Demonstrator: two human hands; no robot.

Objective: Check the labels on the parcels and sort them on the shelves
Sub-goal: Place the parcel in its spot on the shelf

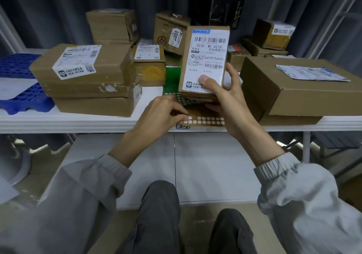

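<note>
Your right hand (219, 95) grips the upright labelled parcel (203, 61).
Your left hand (162, 112), fingers curled, touches the brown sticker sheet (203, 116); any pinch is hidden.

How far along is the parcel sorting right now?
Partly done: several boxes already sit on the white shelf, like the stacked parcels at left marked 2-2 by hand. In hand: the right hand holds a small labelled parcel upright, label facing the camera, while the left hand rests on a sticker sheet. Left: marking and shelving this one.
</note>
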